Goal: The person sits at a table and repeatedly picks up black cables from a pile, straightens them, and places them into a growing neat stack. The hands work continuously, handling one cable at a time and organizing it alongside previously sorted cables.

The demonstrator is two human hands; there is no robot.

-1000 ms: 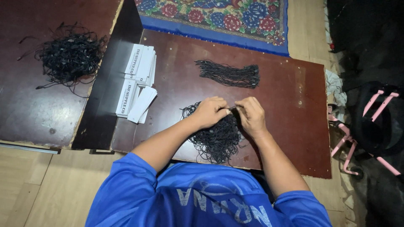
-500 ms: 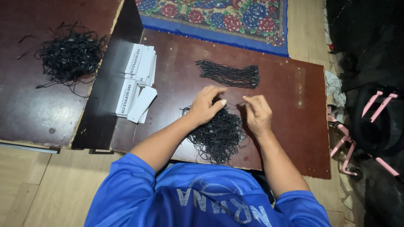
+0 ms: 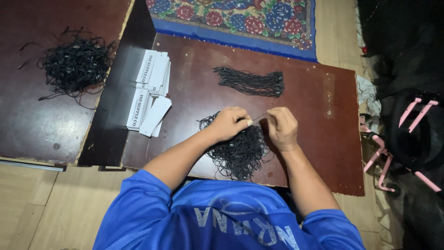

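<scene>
Dark brown tabletop [image 3: 323, 139] over a pale wood floor, floral rug [image 3: 240, 18] behind. My left hand [image 3: 230, 124] and right hand [image 3: 282, 128] each pinch an end of one thin black cord [image 3: 259, 116], stretched above the loose cord tangle [image 3: 238, 153]. It looks light, limp and snag-prone; I'd grip near the ends.
</scene>
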